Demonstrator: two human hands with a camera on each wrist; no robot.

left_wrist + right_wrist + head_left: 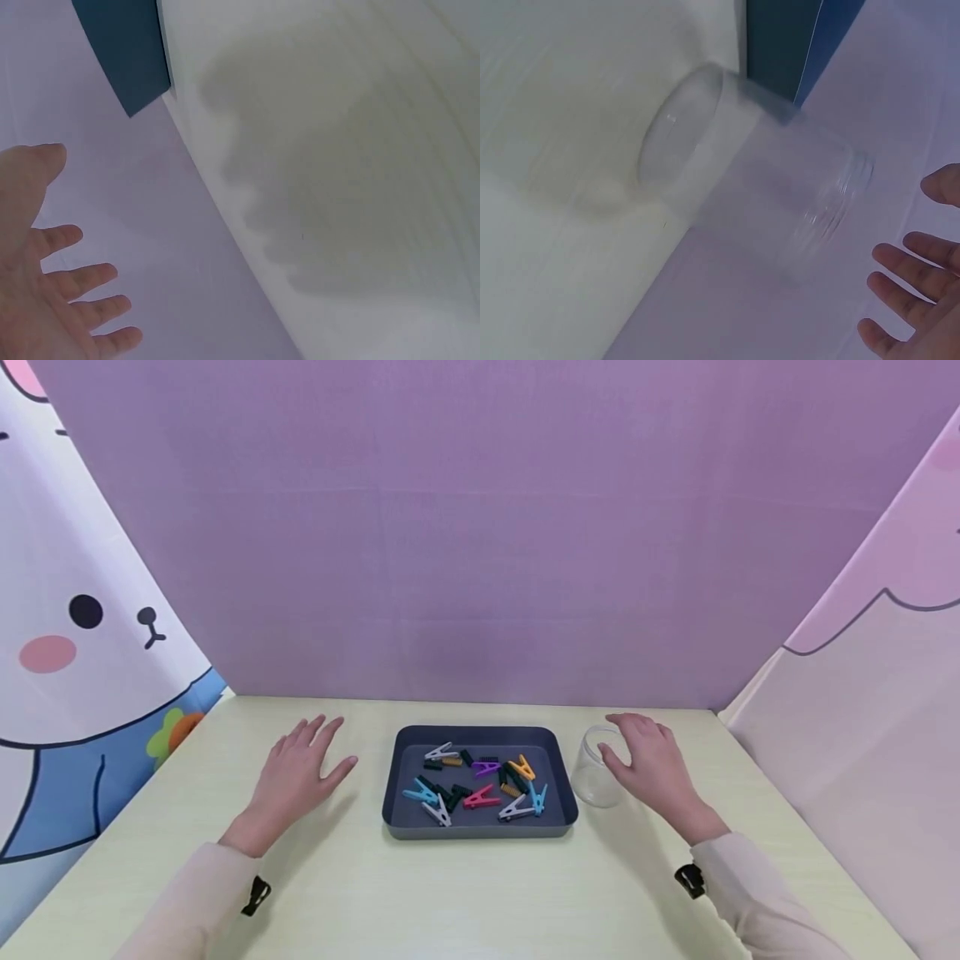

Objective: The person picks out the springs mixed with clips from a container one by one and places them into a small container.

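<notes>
A dark blue tray (480, 833) sits mid-table and holds several coloured clothespins (480, 781). Just right of it stands a clear plastic cup (596, 772). My right hand (648, 760) hovers at the cup's right side with its fingers spread. In the right wrist view the cup (742, 172) and my fingers (922, 300) show a gap between them, with the tray's corner (780, 45) behind. Left of the tray, my left hand (300, 772) is held flat and open just above the table, holding nothing. The left wrist view shows the same open palm (52, 285) and a tray corner (127, 52).
The pale green table (465, 902) has bare room in front of the tray and on both sides. A purple backdrop (480, 527) closes the back. Cartoon-printed curtains (75, 652) hang at the left, and pink ones (885, 693) at the right.
</notes>
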